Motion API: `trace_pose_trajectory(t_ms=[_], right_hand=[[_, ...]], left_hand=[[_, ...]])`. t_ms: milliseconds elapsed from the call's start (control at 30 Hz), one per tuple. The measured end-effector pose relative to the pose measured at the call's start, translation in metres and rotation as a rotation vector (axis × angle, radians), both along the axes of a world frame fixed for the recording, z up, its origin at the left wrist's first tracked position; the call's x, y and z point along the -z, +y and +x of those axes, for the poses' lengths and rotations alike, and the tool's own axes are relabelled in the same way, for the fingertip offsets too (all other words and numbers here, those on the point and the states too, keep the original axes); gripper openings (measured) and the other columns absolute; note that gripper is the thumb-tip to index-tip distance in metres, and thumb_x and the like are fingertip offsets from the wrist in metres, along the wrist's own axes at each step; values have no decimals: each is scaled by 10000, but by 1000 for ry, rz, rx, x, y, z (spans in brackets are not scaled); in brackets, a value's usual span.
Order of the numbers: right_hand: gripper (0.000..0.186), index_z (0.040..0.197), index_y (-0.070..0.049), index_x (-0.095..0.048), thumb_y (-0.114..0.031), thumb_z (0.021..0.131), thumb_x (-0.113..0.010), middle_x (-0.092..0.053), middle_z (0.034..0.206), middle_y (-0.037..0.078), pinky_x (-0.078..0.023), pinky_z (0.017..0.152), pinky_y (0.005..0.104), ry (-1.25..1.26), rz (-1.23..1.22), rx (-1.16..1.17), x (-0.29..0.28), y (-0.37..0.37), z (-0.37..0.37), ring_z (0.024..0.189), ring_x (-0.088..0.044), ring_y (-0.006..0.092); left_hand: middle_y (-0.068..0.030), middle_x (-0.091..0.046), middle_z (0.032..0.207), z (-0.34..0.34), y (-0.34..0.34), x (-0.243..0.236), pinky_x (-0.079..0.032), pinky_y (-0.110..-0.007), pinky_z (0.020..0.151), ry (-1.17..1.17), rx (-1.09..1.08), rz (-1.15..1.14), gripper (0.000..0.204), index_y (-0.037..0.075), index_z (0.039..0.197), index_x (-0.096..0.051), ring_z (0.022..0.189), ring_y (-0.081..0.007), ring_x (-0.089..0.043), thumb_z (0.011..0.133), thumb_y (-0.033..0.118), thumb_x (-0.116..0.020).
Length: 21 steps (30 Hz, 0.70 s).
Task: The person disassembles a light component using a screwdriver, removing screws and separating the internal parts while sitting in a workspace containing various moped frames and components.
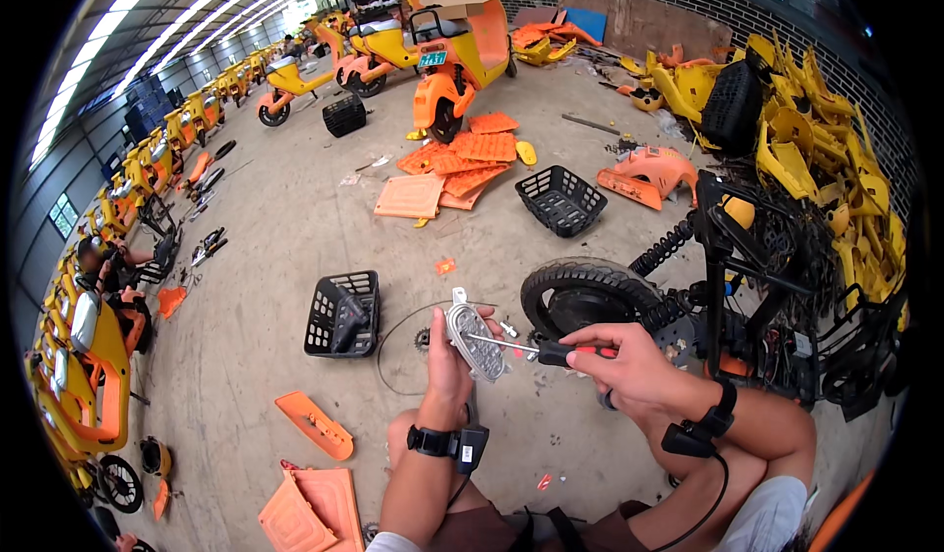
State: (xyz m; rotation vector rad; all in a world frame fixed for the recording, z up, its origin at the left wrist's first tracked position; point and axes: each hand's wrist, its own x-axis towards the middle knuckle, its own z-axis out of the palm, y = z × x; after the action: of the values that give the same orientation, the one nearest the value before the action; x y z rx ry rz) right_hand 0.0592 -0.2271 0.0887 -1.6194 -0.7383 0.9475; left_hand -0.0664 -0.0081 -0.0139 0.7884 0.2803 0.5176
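In front of my knees, my left hand [450,367] grips an oval clear scooter light [476,341] with a silvery rim and a mounting tab at its top. My right hand [619,363] is closed round the red and black handle of a screwdriver [553,352]. The screwdriver's metal shaft points left, and its tip meets the face of the light or lies just over it; I cannot tell which. A scooter wheel [580,301] with a black tyre stands just beyond my right hand, attached to a stripped black frame [723,257] with coil springs.
A black basket [342,341] holding a dark power tool [349,321] sits on the left. Farther off are another black basket [560,201], orange panels [457,164] and a parked scooter [462,56]. Yellow body parts [806,139] are heaped at right. A person [103,262] sits far left.
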Motion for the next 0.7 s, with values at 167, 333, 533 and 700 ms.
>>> trace_pose_trajectory(t_ms=[167,333,533,700], right_hand=[[304,1142,-43,-708,-180,872,-725,-667,798,9,-483,563,257,-141,-23,-10,0,-2,-1,646,-563,58],[318,1107,-57,-722,-176,814,-755,-686,836,81,-516,651,298,-587,20,-61,-20,-2,-9,687,-629,160],[294,1048,-52,-742,-147,771,-763,-695,874,107,-533,711,302,-827,131,-37,-25,-7,-13,767,-674,244],[276,1099,-10,-722,-127,850,-736,-723,876,68,-468,582,215,-298,-83,-18,-8,-4,-12,676,-606,67]], left_hand=[[-139,-666,907,1,-1,0,-529,-350,793,57,-25,70,774,-37,1175,-595,850,-241,-656,1001,635,-253],[-93,-668,906,-5,3,7,-508,-317,791,200,-78,227,731,-14,1216,-598,879,-198,-640,1017,600,-255],[-29,-690,934,-3,9,17,-461,-259,753,232,-24,254,545,35,1252,-634,825,-116,-617,1049,452,-349],[-29,-678,974,-6,14,30,-453,-281,819,187,-39,297,500,32,1236,-632,899,-125,-608,1026,397,-363]])
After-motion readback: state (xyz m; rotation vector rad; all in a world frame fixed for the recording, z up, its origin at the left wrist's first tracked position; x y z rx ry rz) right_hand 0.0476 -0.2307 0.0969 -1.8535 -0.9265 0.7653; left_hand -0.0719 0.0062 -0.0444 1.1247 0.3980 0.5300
